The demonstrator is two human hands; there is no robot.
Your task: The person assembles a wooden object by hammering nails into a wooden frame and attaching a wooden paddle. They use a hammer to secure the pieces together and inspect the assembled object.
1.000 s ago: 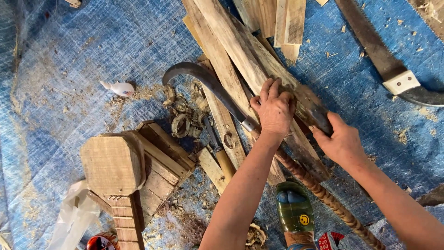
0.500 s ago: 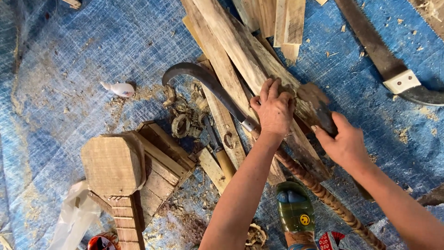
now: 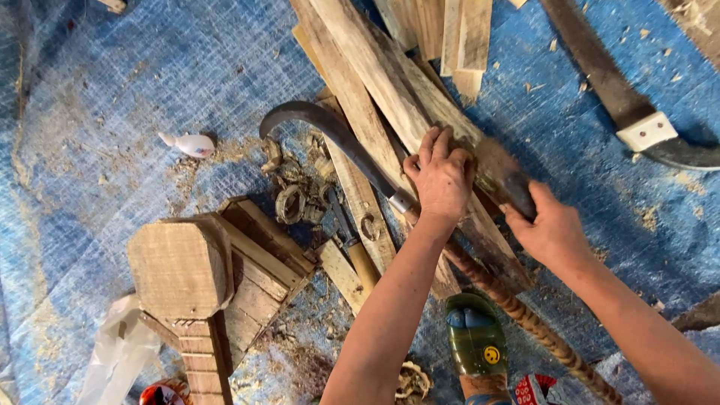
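Bright, soft daylight fills the scene. Shadows are small and faint. Most looks sharp; the right hand [image 3: 551, 229] is a little blurry.
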